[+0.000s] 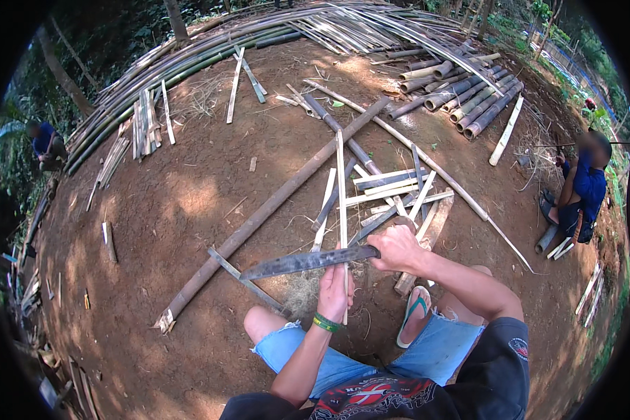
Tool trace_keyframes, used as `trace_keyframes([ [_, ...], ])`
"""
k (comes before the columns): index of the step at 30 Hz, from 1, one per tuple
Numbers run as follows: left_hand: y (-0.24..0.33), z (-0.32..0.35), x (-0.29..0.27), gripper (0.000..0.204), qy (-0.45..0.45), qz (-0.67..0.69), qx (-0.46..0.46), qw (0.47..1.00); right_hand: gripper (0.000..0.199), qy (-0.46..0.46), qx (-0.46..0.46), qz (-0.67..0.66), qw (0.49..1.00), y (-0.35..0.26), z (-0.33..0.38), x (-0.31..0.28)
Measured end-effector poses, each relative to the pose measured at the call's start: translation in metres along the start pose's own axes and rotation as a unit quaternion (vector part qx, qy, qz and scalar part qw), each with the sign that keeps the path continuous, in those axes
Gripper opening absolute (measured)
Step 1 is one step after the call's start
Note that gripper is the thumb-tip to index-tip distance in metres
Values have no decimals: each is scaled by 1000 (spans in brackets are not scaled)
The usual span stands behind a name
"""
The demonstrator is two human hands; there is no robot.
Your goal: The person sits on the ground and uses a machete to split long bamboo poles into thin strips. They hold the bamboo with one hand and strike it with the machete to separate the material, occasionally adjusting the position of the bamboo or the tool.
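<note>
My right hand (393,248) is closed round the handle of a machete (304,262). Its broad dark blade points left and lies across a thin, pale bamboo strip (341,189), over my left hand. The strip stands lengthwise away from me, with my left hand (334,290) wrapped round its lower part. A green band sits on my left wrist. Just beyond my hands is a loose heap of split bamboo pieces (392,183), some pale, some dark. The blade hides part of the strip and of my left fingers.
A long brown bamboo pole (259,217) slants across the dirt ground, crossing a dark pole (360,150). Cut bamboo tubes (479,112) and long poles (210,73) lie farther off. One person (588,185) sits at the right, another (47,145) at the far left. My sandalled foot (414,318) is close by.
</note>
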State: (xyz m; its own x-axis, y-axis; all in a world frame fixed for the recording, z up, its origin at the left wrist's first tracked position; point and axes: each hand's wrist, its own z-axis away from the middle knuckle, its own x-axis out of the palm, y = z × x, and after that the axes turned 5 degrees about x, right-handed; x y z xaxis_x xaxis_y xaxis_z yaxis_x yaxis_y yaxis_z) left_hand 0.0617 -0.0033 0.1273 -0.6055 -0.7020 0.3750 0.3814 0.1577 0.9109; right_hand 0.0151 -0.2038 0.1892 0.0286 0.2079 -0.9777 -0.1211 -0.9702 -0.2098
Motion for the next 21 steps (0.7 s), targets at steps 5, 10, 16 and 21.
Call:
trace_keyframes([
  [5, 11, 41, 0, 50, -49, -24, -24, 998, 25, 66, 174, 3, 983, 62, -38, -21],
  [10, 7, 29, -5, 50, -16, 32, -43, 998, 20, -30, 34, -11, 999, 14, -14, 7],
  [16, 0, 69, -11, 50, -22, 0, -55, 998, 25, 3, 190, -12, 982, 77, -45, -2],
  [21, -22, 80, -11, 47, -17, 63, -84, 994, 26, 181, 223, -44, 957, 151, -51, -15],
])
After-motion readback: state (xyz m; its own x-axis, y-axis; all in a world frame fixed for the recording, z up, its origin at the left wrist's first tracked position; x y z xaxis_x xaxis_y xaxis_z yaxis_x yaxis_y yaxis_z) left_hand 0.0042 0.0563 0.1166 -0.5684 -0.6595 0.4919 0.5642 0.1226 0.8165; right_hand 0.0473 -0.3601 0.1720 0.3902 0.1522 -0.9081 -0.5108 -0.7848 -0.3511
